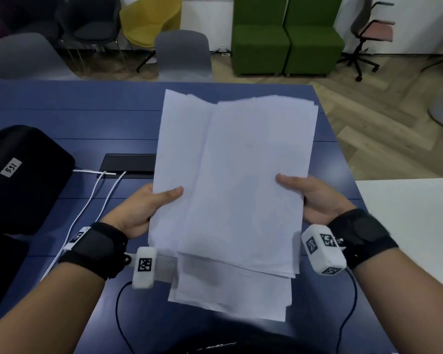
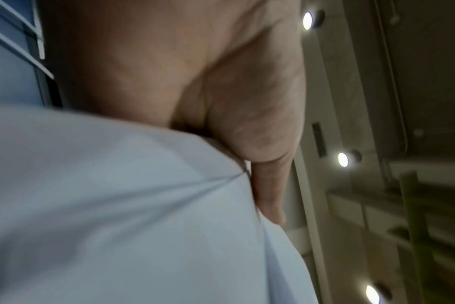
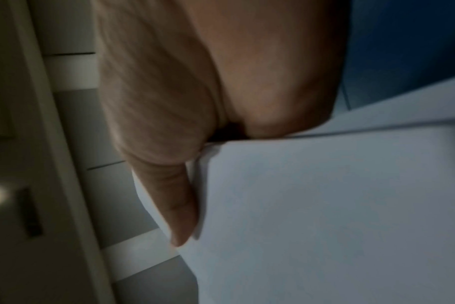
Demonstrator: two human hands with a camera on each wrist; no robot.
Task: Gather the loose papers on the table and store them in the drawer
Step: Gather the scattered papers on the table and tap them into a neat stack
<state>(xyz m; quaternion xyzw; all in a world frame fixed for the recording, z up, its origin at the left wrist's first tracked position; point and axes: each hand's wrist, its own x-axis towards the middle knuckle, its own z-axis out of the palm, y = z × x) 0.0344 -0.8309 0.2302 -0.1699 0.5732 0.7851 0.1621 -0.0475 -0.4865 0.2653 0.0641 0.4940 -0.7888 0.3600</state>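
A loose stack of white papers (image 1: 235, 190) is held up above the blue table (image 1: 87, 111), its sheets uneven at top and bottom. My left hand (image 1: 149, 208) grips the stack's left edge, thumb on top and fingers hidden beneath. On the right edge my right hand (image 1: 307, 198) holds it the same way. In the left wrist view the left hand's thumb (image 2: 268, 185) presses on the papers (image 2: 117, 216). The right wrist view shows the right hand's thumb (image 3: 174, 205) lying on the papers (image 3: 325, 205). No drawer is in view.
A black case (image 1: 23, 175) lies at the table's left. White cables (image 1: 87, 200) run from a dark cable hatch (image 1: 128, 164) in the tabletop. A white surface (image 1: 414, 226) adjoins on the right. Chairs (image 1: 182, 54) and green seats (image 1: 287, 37) stand beyond the far edge.
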